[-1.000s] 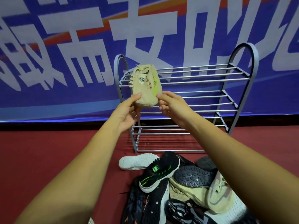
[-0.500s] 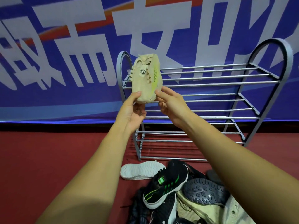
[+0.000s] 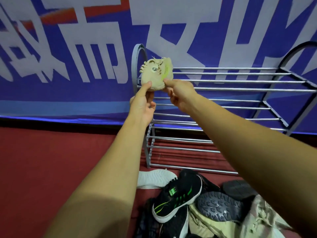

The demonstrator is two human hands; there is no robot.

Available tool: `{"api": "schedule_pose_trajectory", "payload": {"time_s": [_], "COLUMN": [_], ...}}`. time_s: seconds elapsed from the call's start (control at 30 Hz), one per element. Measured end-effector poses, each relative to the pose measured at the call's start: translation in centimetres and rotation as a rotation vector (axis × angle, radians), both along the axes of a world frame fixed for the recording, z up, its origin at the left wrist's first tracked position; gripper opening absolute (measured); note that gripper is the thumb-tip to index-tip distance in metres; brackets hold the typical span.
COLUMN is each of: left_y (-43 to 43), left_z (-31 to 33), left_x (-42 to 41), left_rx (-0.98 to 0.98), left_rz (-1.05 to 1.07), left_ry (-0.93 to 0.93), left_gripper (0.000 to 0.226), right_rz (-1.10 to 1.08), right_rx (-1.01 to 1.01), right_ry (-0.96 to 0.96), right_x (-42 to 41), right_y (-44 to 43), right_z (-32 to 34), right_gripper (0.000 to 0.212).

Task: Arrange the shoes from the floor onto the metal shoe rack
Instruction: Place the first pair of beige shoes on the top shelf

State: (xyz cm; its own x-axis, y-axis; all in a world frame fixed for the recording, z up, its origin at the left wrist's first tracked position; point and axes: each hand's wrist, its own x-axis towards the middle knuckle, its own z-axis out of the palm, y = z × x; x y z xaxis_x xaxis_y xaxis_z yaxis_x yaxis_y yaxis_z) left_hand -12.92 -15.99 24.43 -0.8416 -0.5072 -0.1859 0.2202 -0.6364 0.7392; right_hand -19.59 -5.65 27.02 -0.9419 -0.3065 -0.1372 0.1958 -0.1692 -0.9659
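Beige shoe [image 3: 155, 74] is up at the left end of the metal shoe rack [image 3: 240, 81], over the top tier, right beside the rack's left arch. Both hands have it. The left hand [image 3: 143, 103] pinches the left side of the near end, thumb on top, fingers curled under. The right hand [image 3: 180, 95] pinches the right side of that same end. So the grip is clamped on the shoe from both sides.

Key relation for the next move: the shoe lies straight ahead of the hands, beyond the fingertips. Its long axis runs away from the person, i.e. front-to-back across the bars, w/ the far end tipped up toward the banner [image 3: 68, 48]. Tongue label and lace loops face this way. Neither hand is clearly nearer; they're approx. level, the left one closer to the arch. My guess: it wants lowering flat onto the bars, then letting go.

Hard to tell whether the sole touches the bars, since the shoe's own body hides the underside. The near end is prob. the toe, not certain. The rack's right arch is cut off by the frame edge. On the red floor [image 3: 51, 160] below sits a heap incl. a black-and-green sneaker [image 3: 178, 198], a white sole [image 3: 154, 179] and others, overlapping and partly behind the forearms, so no count.
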Motion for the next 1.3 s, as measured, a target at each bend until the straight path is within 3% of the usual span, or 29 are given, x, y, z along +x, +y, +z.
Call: {"api": "schedule_pose_trajectory", "payload": {"time_s": [0.07,0.23,0.43,0.6,0.73,0.93,1.07,1.3], "left_y": [-0.1,0.5,1.9,5.8,9.3,14.8,17.7,18.0], "left_z": [0.1,-0.4,-1.7,-4.7,-8.3,-16.4,-21.5,-30.2], "left_x": [-0.2,-0.3,1.3,4.0,6.2,8.8,9.8,12.1], "left_rx": [-0.026,-0.048,-0.113,-0.392,-0.582,-0.959,-1.089,-1.269], "left_rz": [0.003,-0.047,-0.093,-0.277,-0.410,-0.724,-0.940,-0.987], "left_ry": [-0.023,-0.013,-0.088,-0.285,-0.411,-0.740,-0.780,-0.906], "left_gripper": [0.027,0.017,0.018,0.015,0.006,0.015,0.012,0.014], "right_rz": [-0.032,-0.092,-0.059,-0.021,0.022,0.164,0.224,0.402], "right_rx": [0.061,0.232,0.266,0.306,0.442,0.651,0.875,1.161], "right_ry": [0.021,0.196,0.292,0.136,0.018,-0.085,-0.108,-0.158], "right_x": [-0.3,-0.5,2.3,5.8,8.1,11.8,12.3,14.7], "right_y": [-0.2,0.7,5.4,10.6,14.5,20.6,22.7,22.5], "right_z": [-0.2,-0.7,-1.9,-6.4,-11.0,-18.3,-24.5,-32.6], "right_gripper": [0.014,0.023,0.013,0.010,0.018,0.012,0.021,0.028]}}
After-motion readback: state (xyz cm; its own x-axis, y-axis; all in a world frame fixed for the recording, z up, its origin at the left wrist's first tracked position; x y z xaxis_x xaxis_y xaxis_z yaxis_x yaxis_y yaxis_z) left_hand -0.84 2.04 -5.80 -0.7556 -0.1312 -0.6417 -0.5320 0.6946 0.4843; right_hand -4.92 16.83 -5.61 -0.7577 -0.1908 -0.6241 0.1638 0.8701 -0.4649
